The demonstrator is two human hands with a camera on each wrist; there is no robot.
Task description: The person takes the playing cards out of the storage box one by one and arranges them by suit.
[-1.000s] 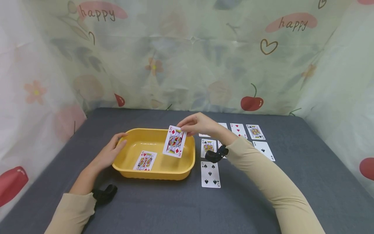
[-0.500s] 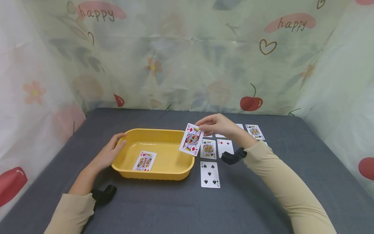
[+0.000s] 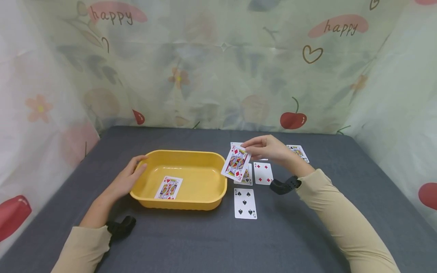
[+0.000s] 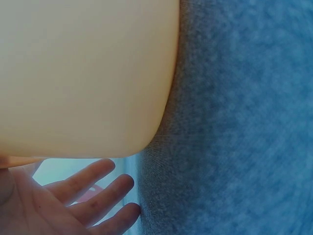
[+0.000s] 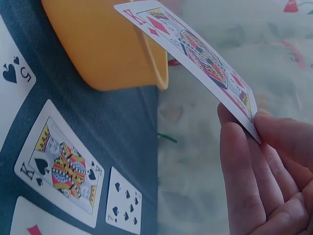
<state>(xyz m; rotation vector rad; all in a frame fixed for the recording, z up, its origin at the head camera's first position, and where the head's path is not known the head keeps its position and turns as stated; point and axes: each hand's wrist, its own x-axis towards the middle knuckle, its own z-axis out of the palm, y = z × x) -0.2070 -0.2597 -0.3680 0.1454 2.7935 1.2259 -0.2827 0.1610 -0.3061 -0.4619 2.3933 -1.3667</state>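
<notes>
Between thumb and fingertips, my right hand (image 3: 269,148) pinches a king of diamonds (image 3: 236,165), face up and tilted. The card hangs by the right rim of a yellow plastic tub (image 3: 182,204) and covers part of a king of spades (image 5: 63,164) in the head view. At the tub's left end, my left hand (image 3: 127,177) holds the rim, thumb over the edge. The left wrist view shows the other fingers (image 4: 102,198) spread outside the wall. Inside the tub lies a king of hearts (image 3: 169,188).
Right of the tub, face-up cards lie in rows on the dark cloth (image 3: 191,242): a five of spades (image 3: 245,204), a four of diamonds (image 3: 263,173), a seven of spades (image 5: 123,200) and a king of clubs (image 3: 299,152). My right arm hides others. A printed curtain (image 3: 218,76) surrounds the table.
My right hand has carried the king of diamonds rightward, from above the tub to beyond its right rim, over the cards. My left hand has stayed on the tub.
</notes>
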